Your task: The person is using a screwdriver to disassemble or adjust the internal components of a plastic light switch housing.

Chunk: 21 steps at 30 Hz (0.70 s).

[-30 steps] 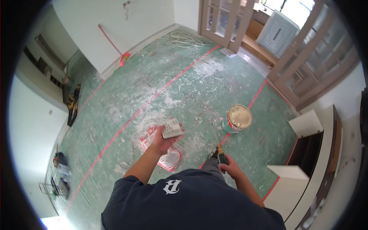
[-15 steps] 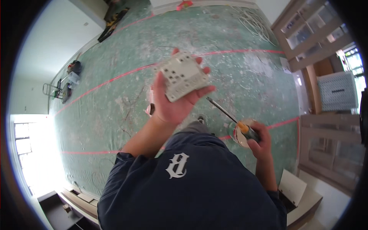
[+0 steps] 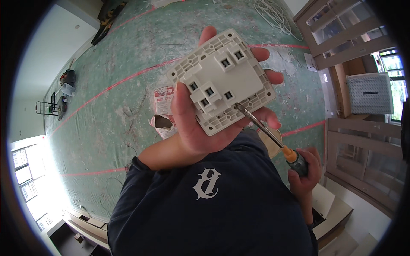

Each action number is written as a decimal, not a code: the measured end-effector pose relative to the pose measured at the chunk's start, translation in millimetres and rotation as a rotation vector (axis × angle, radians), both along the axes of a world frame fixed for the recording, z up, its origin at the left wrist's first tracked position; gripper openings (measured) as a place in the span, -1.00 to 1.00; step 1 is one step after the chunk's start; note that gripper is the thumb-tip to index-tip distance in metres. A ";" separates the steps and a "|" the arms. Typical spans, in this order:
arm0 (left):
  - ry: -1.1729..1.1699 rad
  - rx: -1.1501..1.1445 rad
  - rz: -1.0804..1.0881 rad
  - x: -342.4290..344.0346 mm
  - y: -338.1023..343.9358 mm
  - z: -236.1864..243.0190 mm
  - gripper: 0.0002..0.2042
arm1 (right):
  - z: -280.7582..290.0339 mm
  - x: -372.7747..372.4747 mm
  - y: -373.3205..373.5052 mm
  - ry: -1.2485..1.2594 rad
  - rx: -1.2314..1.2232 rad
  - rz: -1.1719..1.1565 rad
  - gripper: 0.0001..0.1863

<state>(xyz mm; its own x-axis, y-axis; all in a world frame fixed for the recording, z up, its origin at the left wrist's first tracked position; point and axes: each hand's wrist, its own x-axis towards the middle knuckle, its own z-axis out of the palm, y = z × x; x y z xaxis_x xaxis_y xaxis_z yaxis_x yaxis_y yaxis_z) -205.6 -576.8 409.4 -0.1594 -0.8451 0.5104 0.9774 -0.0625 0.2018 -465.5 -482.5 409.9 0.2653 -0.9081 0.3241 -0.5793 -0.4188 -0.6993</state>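
A white wall switch or socket plate (image 3: 250, 79) is tilted with its back toward me, showing several dark terminal openings and a ribbed border. My left hand (image 3: 194, 128) grips it from beneath, thumb on the left edge and fingertips showing past the far and right edges. My right hand (image 3: 305, 173) is closed round the dark green and yellow handle of a screwdriver (image 3: 267, 130). The screwdriver's metal tip meets the lower part of the plate's back, beside the terminal openings. Whether the tip sits in a screw is too small to tell. The plate's front is hidden.
A red and white paper bag (image 3: 163, 102), open at its near end, lies on the green floor covering (image 3: 106, 123). Behind the screwdriver stands a round tub (image 3: 273, 147). Coiled pale cable (image 3: 275, 19) lies far right; a small cart (image 3: 49, 108) stands left. Cabinets line the right.
My left hand has lifted the plate closer to the camera, so it looks larger. The screwdriver's tip, apart from the plate before, now touches its back. My right hand has shifted down and right.
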 end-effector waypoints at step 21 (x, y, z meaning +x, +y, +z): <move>-0.117 -0.114 0.444 7.6 2.1 -5.2 -0.31 | 56.3 -4.9 -32.1 -0.338 0.942 0.187 -0.51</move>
